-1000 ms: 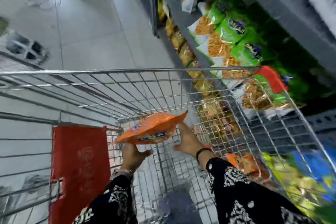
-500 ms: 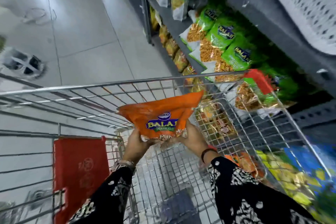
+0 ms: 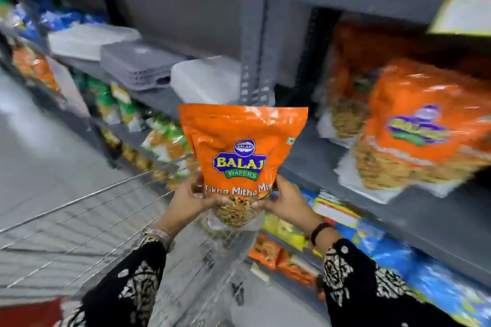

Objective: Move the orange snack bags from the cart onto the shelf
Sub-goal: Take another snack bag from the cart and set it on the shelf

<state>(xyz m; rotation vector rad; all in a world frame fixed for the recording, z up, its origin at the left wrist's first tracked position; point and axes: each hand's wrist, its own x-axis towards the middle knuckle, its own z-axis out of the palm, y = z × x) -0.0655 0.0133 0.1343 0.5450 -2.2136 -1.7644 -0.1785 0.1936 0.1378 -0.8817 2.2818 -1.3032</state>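
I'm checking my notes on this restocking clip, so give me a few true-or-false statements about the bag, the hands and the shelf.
1. Both hands hold the orange snack bag. True: the left hand and the right hand grip its lower corners.
2. The bag lies flat in the cart. False: it is held upright above the cart.
3. Orange bags already sit on the shelf to the right. True: one shelved orange bag shows there.
4. The held bag rests on the shelf. False: it is in the air, in front of it.
5. The bag's front faces away. False: its printed front faces the camera.
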